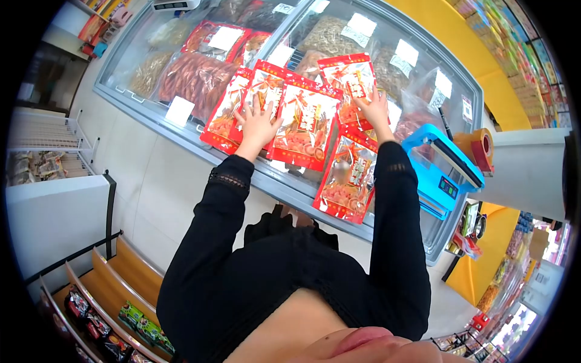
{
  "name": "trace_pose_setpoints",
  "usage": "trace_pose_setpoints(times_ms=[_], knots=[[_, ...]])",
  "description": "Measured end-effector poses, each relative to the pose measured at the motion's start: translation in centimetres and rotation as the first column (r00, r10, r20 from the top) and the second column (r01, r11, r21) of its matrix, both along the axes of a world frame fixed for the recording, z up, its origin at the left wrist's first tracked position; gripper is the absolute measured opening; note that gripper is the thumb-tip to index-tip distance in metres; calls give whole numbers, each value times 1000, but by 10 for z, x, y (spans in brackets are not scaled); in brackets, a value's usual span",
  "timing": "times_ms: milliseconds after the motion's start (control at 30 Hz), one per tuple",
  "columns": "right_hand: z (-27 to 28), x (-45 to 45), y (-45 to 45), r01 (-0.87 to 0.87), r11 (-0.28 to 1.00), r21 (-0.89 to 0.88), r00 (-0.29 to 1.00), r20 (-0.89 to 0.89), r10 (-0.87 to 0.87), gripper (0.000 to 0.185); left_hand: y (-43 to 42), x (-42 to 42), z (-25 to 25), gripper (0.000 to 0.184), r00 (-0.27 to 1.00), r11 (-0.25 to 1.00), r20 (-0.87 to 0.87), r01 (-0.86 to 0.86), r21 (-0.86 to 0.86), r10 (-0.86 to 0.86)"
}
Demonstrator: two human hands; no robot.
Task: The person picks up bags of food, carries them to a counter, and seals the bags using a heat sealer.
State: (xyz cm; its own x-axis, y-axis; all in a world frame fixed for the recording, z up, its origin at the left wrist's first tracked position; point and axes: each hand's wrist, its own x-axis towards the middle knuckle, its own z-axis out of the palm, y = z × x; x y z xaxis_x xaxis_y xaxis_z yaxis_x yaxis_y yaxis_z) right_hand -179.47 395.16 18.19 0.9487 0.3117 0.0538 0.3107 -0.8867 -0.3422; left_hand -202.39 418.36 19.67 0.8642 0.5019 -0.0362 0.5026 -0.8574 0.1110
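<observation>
Several red-edged snack packets lie on the glass top of a chest freezer [266,175]. Fingers spread, my left hand [259,126] rests over a left packet [225,120] and an overlapping packet [265,81]. A middle packet [304,130] lies just right of that hand, its front fully showing. On the right edge of an upper packet [346,75] is my right hand [375,114], thumb and fingers apart. Below it a lower packet [344,184] lies tilted near the freezer's front rim, close to my right forearm.
A blue sealing machine [439,172] stands at the freezer's right end, beside a tape roll [482,150]. Bagged dried goods [330,36] and price cards [180,112] show around the packets. Shelves [115,272] stand at lower left, a white rack [45,145] at left.
</observation>
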Motion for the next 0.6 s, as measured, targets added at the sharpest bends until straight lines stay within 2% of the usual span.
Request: trace_pose_setpoints(times_ms=[33, 100, 133, 200, 233, 267, 300, 333, 367, 400, 467, 533, 600], knots=[[2, 10, 5, 0, 1000, 3, 1000, 2, 0, 76, -4, -8, -6, 61, 1000, 1000, 4, 30, 1, -30], [4, 26, 10, 105, 994, 4, 958, -269, -100, 87, -7, -23, -18, 63, 996, 997, 36, 76, 27, -77], [-10, 42, 7, 107, 994, 6, 957, -270, -101, 87, -8, -29, -19, 64, 994, 995, 46, 96, 31, -97], [-25, 52, -2, 46, 952, 302, 926, -371, 73, 92, -13, -43, -18, 64, 996, 996, 34, 88, 21, -89], [-25, 49, -2, 143, 931, 337, 916, -400, 4, 82, -14, -47, -16, 64, 997, 997, 28, 78, 13, -79], [-25, 47, -1, 145, 931, 334, 915, -403, 3, 82, -15, -49, -15, 64, 997, 997, 25, 79, 11, -79], [-24, 45, -1, 169, 808, 565, 861, -484, 158, 74, -16, -51, -14, 64, 997, 998, 28, 66, -3, -65], [-22, 42, 0, 222, 627, 747, 795, -511, 327, 66, -17, -53, -13, 64, 998, 998, 33, 52, -16, -52], [-20, 41, -1, 226, 608, 761, 801, -500, 329, 49, -18, -52, -12, 64, 998, 998, 31, 55, -14, -54], [-12, 42, -1, 227, 609, 760, 802, -500, 326, 49, -17, -51, -11, 64, 998, 998, 31, 57, -16, -56], [2, 41, -2, 197, 874, 444, 918, -396, -5, 44, -17, -50, -10, 65, 998, 998, 15, 58, 9, -58], [22, 38, -5, 170, 805, 568, 965, -260, -21, 41, -28, -44, 6, 61, 999, 999, -15, 30, 16, -30], [48, 25, -17, 256, 628, 735, 910, -403, 101, 38, -44, -35, 19, 55, 946, 996, 313, 90, -11, -82]])
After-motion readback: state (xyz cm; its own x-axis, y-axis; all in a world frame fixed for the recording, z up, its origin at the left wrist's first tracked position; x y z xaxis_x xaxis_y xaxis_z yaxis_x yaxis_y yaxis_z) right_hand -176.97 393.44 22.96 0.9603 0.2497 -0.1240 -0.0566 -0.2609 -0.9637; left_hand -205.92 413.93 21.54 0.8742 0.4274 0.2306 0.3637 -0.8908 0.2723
